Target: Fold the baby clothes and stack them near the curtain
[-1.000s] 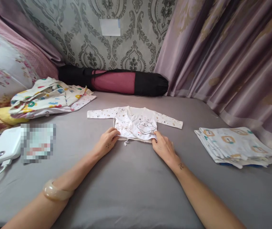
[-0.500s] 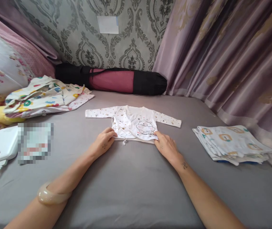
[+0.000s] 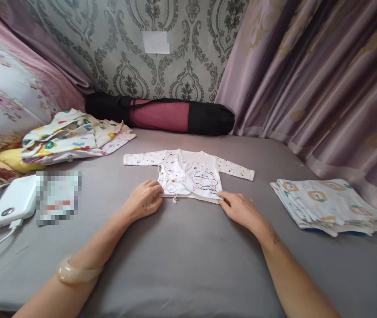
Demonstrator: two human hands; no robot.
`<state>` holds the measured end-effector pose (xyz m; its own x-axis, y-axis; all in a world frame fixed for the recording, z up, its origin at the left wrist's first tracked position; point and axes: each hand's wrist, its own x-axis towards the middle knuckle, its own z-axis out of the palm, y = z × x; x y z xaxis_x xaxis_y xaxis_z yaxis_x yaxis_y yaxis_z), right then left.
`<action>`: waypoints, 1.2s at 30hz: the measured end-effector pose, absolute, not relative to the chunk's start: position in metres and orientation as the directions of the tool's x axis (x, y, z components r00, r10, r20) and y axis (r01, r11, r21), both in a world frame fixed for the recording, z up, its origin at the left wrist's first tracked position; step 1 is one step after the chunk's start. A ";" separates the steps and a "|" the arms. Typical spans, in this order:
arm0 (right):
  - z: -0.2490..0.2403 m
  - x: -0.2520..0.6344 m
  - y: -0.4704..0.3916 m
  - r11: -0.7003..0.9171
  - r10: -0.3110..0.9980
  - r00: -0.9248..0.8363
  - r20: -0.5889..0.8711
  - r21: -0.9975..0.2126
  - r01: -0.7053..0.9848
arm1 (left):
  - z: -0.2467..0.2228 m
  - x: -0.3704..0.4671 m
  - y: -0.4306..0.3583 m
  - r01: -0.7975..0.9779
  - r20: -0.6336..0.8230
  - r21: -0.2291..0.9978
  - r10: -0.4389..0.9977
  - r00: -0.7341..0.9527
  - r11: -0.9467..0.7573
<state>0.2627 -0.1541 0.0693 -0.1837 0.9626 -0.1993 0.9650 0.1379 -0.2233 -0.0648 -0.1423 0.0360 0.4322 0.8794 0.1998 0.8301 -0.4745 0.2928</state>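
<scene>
A white baby shirt [image 3: 202,174] lies front up with both sleeves spread out sideways. It has small prints on the sleeves and left panel, a cartoon animal on the right panel, and a thin tie hanging below its hem. My left hand [image 3: 145,201] is at the shirt's lower left corner, fingers curled and closed on the hem. At the lower right corner, my right hand [image 3: 243,211] pinches the hem between thumb and fingers. The fabric between both hands lies nearly flat.
On the grey sheet [image 3: 182,265], a folded stack of printed cloths [image 3: 332,203] sits right. Rumpled printed clothing [image 3: 76,137], a white power bank [image 3: 13,201] with a cable and a blurred packet [image 3: 59,198] are left. A long black-and-pink bag [image 3: 160,115] lies along the wall.
The view has shifted slightly, moving everything a little within it. My right hand has moved outward and down a little at the shirt's corner. The shirt stays spread out.
</scene>
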 end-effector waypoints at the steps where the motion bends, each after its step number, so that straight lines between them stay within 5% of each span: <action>1: 0.075 0.266 -0.153 0.150 0.955 -0.206 -0.212 -0.252 0.956 | 0.040 -0.063 -0.143 0.842 0.186 0.261 0.881 0.436 -0.472; 5: 0.095 0.274 -0.140 0.221 0.920 -0.312 -0.239 -0.342 0.914 | 0.054 -0.054 -0.139 0.888 0.108 0.152 0.900 0.422 -0.434; 12: 0.090 0.263 -0.137 0.216 0.943 -0.254 -0.216 -0.187 0.958 | 0.067 -0.041 -0.133 0.925 -0.054 0.083 0.925 0.377 -0.372; 16: 0.074 0.260 -0.151 0.302 0.928 -0.335 -0.164 -0.196 0.933 | 0.073 -0.043 -0.132 0.930 -0.097 0.078 0.925 0.366 -0.360; 24: 0.070 0.303 -0.102 0.257 0.885 -0.424 -0.194 -0.557 0.790 | 0.083 -0.015 -0.131 0.935 -0.086 -0.001 0.931 0.354 -0.356; 29: 0.056 0.311 -0.021 0.138 0.990 -0.127 0.055 -0.395 0.908 | 0.079 0.056 -0.140 0.806 0.006 0.100 0.811 0.585 -0.583; 36: 0.048 0.269 0.035 0.044 0.998 -0.050 -0.023 -0.238 0.970 | 0.045 0.113 -0.149 0.720 0.083 0.165 0.737 0.671 -0.674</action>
